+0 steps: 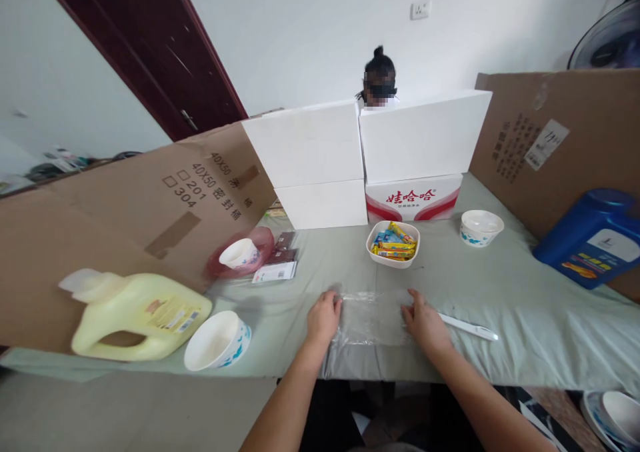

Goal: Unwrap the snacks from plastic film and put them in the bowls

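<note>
Two hands flatten a clear plastic bag [371, 317] at the table's near edge: left hand [324, 317] and right hand [424, 323] palms-down, fingers loosely spread, gripping nothing; smoothing step, judging by this.

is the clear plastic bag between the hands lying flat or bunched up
Flat. The plastic bag lies spread on the cloth, left hand and right hand pressing its sides.

A plain home room: wooden door [150, 45], wall socket [421, 9], cloth-covered table [500, 292] walled by cardboard [125, 199].
</note>
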A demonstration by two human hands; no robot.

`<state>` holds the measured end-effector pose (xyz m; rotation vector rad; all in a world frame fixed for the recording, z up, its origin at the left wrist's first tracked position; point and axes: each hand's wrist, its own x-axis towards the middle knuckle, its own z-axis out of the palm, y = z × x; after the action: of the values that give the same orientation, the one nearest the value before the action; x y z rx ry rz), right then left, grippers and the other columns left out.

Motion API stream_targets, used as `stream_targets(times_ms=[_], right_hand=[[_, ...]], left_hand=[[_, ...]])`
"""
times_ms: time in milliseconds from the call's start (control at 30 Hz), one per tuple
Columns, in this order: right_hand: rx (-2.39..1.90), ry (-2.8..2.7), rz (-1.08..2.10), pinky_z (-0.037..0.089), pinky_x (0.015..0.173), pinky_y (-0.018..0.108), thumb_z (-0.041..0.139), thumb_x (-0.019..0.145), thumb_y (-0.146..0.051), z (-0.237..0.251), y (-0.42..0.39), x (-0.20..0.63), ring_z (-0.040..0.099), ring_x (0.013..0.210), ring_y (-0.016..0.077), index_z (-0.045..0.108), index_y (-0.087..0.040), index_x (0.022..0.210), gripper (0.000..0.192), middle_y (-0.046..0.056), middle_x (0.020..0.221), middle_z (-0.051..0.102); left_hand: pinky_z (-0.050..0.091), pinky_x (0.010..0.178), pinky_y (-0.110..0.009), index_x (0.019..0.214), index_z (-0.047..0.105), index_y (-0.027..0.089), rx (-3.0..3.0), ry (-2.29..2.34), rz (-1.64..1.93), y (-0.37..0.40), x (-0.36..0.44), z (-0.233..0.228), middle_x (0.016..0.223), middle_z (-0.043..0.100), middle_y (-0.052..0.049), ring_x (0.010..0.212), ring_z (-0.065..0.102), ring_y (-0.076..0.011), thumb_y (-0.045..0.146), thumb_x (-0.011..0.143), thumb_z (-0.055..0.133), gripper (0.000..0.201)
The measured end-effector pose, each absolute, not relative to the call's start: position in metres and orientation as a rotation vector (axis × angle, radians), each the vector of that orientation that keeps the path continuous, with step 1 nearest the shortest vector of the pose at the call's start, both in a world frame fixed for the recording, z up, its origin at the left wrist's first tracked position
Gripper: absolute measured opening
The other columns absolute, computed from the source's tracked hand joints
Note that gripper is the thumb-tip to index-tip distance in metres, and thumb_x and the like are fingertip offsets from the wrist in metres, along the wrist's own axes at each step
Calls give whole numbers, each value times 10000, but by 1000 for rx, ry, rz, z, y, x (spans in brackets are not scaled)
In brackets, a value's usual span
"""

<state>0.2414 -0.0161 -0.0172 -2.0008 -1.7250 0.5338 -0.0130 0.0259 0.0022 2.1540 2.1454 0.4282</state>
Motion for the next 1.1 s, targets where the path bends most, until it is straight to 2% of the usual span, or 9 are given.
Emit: stream_targets(times_ms=[167, 233, 300, 433, 567, 700, 833, 1000, 1100], right_hand=[[-2019, -1854, 338, 464, 700, 313, 424, 908, -251, -23, -19, 235, 683, 838, 238, 437, -140, 1300, 407, 131, 987, 704], [-2022, -1876, 304, 472, 687, 326, 398, 917, -251, -24, -19, 234, 685, 826, 246, 443, -140, 1295, 397, 142, 1003, 702], [-2025, -1898, 294, 477, 686, 330, 384, 919, -240, -23, -19, 236, 682, 838, 248, 446, -133, 1297, 398, 150, 1028, 695], [-2074, -1892, 147, 478, 679, 335, 361, 918, -195, -14, -22, 249, 666, 804, 237, 487, -140, 1271, 379, 156, 1062, 664], [-1841, -1936, -94, 450, 873, 416, 382, 916, -192, 0, -25, 246, 589, 1003, 285, 565, -127, 1192, 337, 176, 1111, 625], [-1481, -2196, 50, 364, 1040, 417, 387, 935, -233, -4, -22, 213, 486, 1218, 253, 556, -145, 1257, 374, 127, 1262, 598], [-1523, -2307, 111, 277, 1105, 485, 413, 938, -378, -22, -17, 198, 345, 1367, 272, 399, -134, 1419, 540, 122, 1455, 438], [-1702, -2301, 124, 219, 1110, 564, 423, 917, -496, -35, -15, 225, 269, 1401, 316, 357, -142, 1446, 640, 129, 1502, 342], [-1774, -2258, 108, 181, 1122, 566, 400, 922, -503, -40, -16, 241, 234, 1414, 308, 339, -151, 1455, 642, 129, 1516, 313]], left_hand=[[455, 897, -416, 1060, 638, 140, 2498, 2002, 716, 9, 10, 8, 1095, 607, -144, 1022, 571, -269, 177, 879, 516, 221], [448, 926, -435, 1043, 648, 166, 2626, 1712, 682, -1, 26, 6, 1090, 623, -123, 1044, 562, -264, 188, 896, 485, 221], [402, 1000, -478, 1146, 618, 187, 2670, 1493, 542, -9, 41, 2, 1208, 601, -113, 1158, 516, -283, 268, 906, 500, 279], [174, 1128, -595, 1430, 362, 251, 2671, 1322, 316, -15, 50, -9, 1527, 317, -72, 1412, 225, -325, 471, 915, 470, 571], [85, 1146, -597, 1475, 272, 269, 2661, 1312, 209, -13, 46, -16, 1574, 199, -49, 1452, 95, -304, 489, 935, 404, 598], [61, 1153, -584, 1496, 218, 238, 2677, 1325, 158, -11, 47, -21, 1571, 208, -55, 1457, 59, -291, 414, 929, 416, 626], [103, 1165, -539, 1516, 125, 213, 2682, 1345, 209, -11, 46, -19, 1566, 220, -66, 1455, 104, -260, 345, 921, 415, 675], [160, 1151, -540, 1480, 279, 221, 2639, 1446, 191, -7, 22, -16, 1566, 208, -88, 1444, 146, -309, 531, 859, 519, 735], [159, 1144, -545, 1473, 299, 223, 2581, 1608, 192, 0, -8, -22, 1562, 217, -95, 1442, 154, -309, 516, 890, 475, 676]])
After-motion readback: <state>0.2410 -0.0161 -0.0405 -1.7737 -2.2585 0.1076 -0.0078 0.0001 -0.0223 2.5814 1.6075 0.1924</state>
